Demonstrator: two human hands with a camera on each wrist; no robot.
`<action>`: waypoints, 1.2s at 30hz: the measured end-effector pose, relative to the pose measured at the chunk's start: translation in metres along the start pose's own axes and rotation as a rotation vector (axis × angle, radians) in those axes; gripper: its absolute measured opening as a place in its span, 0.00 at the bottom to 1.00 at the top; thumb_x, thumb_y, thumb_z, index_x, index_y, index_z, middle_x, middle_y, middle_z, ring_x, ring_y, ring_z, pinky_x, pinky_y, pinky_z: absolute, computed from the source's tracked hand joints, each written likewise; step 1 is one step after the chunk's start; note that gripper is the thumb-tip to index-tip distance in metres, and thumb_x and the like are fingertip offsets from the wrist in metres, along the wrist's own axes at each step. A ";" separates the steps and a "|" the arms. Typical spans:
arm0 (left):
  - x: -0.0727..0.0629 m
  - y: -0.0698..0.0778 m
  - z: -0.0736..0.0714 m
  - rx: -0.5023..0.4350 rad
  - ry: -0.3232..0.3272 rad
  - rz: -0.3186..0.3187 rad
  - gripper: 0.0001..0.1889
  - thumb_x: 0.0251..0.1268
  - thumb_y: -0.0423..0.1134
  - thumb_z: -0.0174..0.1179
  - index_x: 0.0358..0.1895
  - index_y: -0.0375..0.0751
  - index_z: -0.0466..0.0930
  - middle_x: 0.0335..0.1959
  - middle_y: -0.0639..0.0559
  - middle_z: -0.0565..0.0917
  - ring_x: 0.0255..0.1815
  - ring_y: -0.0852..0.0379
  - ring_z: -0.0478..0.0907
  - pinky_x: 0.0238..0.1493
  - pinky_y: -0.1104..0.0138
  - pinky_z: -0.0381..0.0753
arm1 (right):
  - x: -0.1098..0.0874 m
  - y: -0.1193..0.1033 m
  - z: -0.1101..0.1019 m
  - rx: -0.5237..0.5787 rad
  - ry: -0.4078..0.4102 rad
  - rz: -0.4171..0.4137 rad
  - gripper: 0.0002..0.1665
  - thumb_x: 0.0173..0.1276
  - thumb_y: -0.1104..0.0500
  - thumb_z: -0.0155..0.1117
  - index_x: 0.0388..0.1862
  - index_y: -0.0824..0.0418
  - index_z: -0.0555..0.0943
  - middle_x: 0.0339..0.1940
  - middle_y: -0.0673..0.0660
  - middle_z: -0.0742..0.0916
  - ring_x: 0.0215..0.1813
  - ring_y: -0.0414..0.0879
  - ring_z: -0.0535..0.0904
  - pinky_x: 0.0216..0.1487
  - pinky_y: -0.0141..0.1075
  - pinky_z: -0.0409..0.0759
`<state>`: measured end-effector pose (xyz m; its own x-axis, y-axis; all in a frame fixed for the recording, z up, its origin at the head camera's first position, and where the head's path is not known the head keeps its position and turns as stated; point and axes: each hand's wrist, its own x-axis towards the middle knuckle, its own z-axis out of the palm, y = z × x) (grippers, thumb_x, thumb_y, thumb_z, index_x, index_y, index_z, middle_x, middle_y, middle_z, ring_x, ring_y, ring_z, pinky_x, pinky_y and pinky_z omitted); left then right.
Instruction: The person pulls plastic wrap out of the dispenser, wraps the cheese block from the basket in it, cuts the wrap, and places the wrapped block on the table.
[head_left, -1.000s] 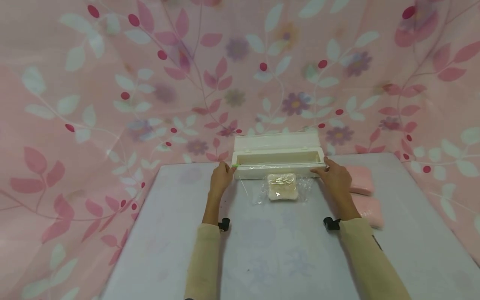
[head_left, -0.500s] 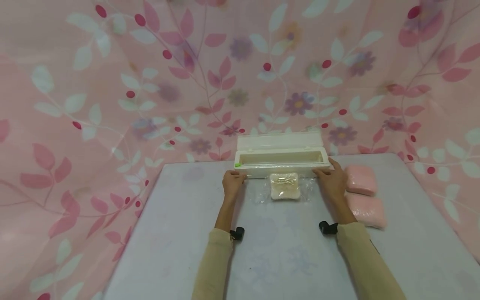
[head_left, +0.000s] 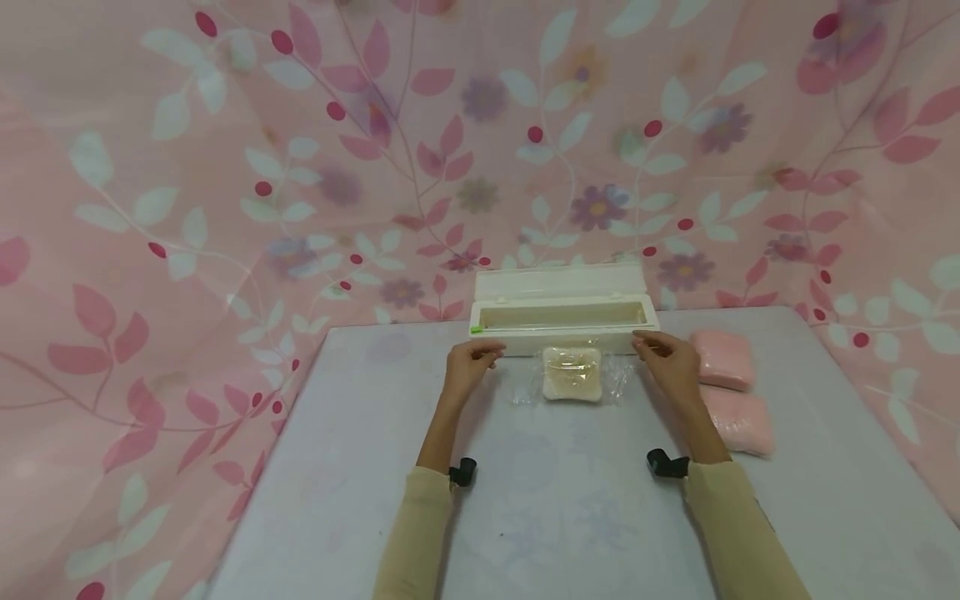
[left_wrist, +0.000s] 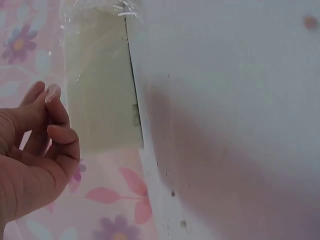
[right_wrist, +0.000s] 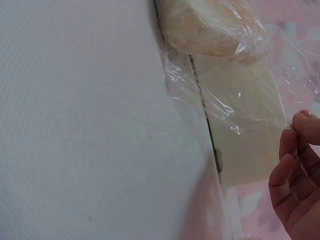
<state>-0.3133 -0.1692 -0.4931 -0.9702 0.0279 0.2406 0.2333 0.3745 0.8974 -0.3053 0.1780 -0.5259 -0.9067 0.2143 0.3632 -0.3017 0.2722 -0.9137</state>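
A long white cling film dispenser (head_left: 562, 342) stands at the back of the table with its lid (head_left: 558, 283) raised and a green slider (head_left: 477, 329) at its left end. Before it lies a cream-coloured square block (head_left: 572, 374) within clear cling film (right_wrist: 227, 107). My left hand (head_left: 467, 368) pinches the film at the left, thumb against forefinger, near the dispenser's front. Opposite it, my right hand (head_left: 670, 360) pinches the film's right corner between thumb and forefinger. The other fingers of both hands curl loosely. What lies inside the dispenser is hard to make out.
Two pink blocks, apparently film-wrapped, lie to the right: the farther pink block (head_left: 722, 359) and the nearer pink block (head_left: 738, 421), close to my right forearm. A pale cloth covers the table (head_left: 555, 517). Behind hangs a pink floral curtain (head_left: 420, 167).
My left hand has left the slider end of the dispenser and moved right and nearer me. My right hand has drawn back from the dispenser's right end. The dispenser stays put.
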 end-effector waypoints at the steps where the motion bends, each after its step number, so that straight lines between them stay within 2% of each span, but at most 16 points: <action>1: 0.000 0.000 -0.002 0.022 -0.016 0.015 0.06 0.62 0.27 0.66 0.39 0.37 0.89 0.34 0.47 0.88 0.29 0.50 0.83 0.29 0.70 0.77 | 0.000 0.000 -0.002 -0.004 -0.025 -0.018 0.13 0.65 0.69 0.68 0.48 0.72 0.84 0.39 0.72 0.86 0.31 0.42 0.83 0.29 0.23 0.76; 3: -0.002 0.000 -0.007 0.060 -0.048 0.046 0.07 0.63 0.25 0.64 0.38 0.37 0.89 0.34 0.48 0.88 0.30 0.52 0.83 0.31 0.69 0.79 | -0.002 -0.001 -0.006 -0.031 -0.077 -0.041 0.10 0.66 0.69 0.66 0.46 0.71 0.85 0.40 0.70 0.87 0.32 0.46 0.83 0.29 0.24 0.76; 8: -0.011 -0.007 -0.019 0.165 -0.143 0.092 0.12 0.61 0.20 0.60 0.34 0.40 0.89 0.35 0.52 0.87 0.36 0.55 0.83 0.37 0.66 0.81 | -0.009 -0.005 -0.018 -0.143 -0.226 -0.105 0.09 0.69 0.68 0.63 0.45 0.64 0.87 0.41 0.61 0.88 0.38 0.44 0.83 0.36 0.24 0.75; 14: -0.025 -0.011 -0.027 0.321 -0.236 0.159 0.13 0.63 0.22 0.61 0.33 0.45 0.89 0.36 0.58 0.87 0.40 0.60 0.82 0.42 0.63 0.80 | -0.014 -0.008 -0.027 -0.284 -0.380 -0.166 0.12 0.70 0.68 0.61 0.44 0.57 0.88 0.45 0.55 0.87 0.45 0.46 0.80 0.41 0.30 0.77; 19: -0.034 -0.009 -0.023 0.424 -0.315 0.264 0.11 0.64 0.23 0.60 0.35 0.42 0.90 0.36 0.58 0.86 0.42 0.60 0.82 0.47 0.64 0.79 | -0.020 -0.014 -0.031 -0.404 -0.445 -0.167 0.13 0.69 0.68 0.59 0.44 0.58 0.88 0.47 0.57 0.87 0.47 0.49 0.80 0.41 0.42 0.80; 23: -0.041 -0.004 -0.016 0.507 -0.380 0.358 0.11 0.63 0.23 0.56 0.35 0.37 0.87 0.36 0.55 0.84 0.40 0.58 0.80 0.46 0.65 0.79 | -0.027 -0.020 -0.033 -0.410 -0.493 -0.102 0.13 0.69 0.66 0.58 0.45 0.60 0.88 0.47 0.56 0.86 0.47 0.49 0.79 0.44 0.45 0.79; 26: -0.045 0.000 -0.011 0.557 -0.410 0.346 0.07 0.62 0.31 0.56 0.34 0.39 0.84 0.36 0.56 0.81 0.39 0.58 0.77 0.44 0.65 0.77 | -0.032 -0.025 -0.032 -0.397 -0.528 -0.041 0.11 0.70 0.57 0.63 0.46 0.59 0.87 0.45 0.55 0.86 0.46 0.49 0.79 0.45 0.46 0.78; 28: -0.046 0.002 -0.007 0.581 -0.417 0.298 0.07 0.65 0.42 0.59 0.32 0.44 0.82 0.35 0.58 0.79 0.39 0.59 0.74 0.43 0.66 0.76 | -0.035 -0.027 -0.030 -0.405 -0.541 -0.006 0.19 0.67 0.46 0.67 0.46 0.59 0.86 0.44 0.54 0.86 0.45 0.50 0.79 0.44 0.46 0.77; 31: -0.046 0.005 0.000 0.591 -0.407 0.265 0.18 0.60 0.58 0.66 0.26 0.48 0.79 0.28 0.60 0.77 0.37 0.59 0.72 0.40 0.66 0.74 | -0.038 -0.027 -0.026 -0.462 -0.537 0.023 0.32 0.55 0.32 0.72 0.44 0.57 0.86 0.40 0.52 0.85 0.43 0.48 0.79 0.44 0.45 0.77; 33: -0.044 0.006 0.004 0.579 -0.410 0.266 0.22 0.51 0.62 0.71 0.22 0.49 0.76 0.22 0.60 0.75 0.33 0.60 0.71 0.37 0.67 0.72 | -0.039 -0.025 -0.023 -0.499 -0.527 0.009 0.33 0.51 0.31 0.74 0.41 0.56 0.85 0.38 0.50 0.85 0.42 0.47 0.78 0.43 0.44 0.76; 36: -0.041 0.006 0.011 0.555 -0.437 0.290 0.25 0.45 0.57 0.77 0.18 0.47 0.71 0.18 0.58 0.71 0.26 0.61 0.67 0.29 0.70 0.68 | -0.039 -0.022 -0.019 -0.556 -0.526 -0.042 0.23 0.53 0.38 0.77 0.35 0.54 0.83 0.32 0.48 0.83 0.37 0.45 0.77 0.40 0.42 0.75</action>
<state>-0.2733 -0.1578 -0.5017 -0.8397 0.5169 0.1666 0.5278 0.7042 0.4749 -0.2573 0.1818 -0.5168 -0.9607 -0.2433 0.1335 -0.2722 0.7319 -0.6246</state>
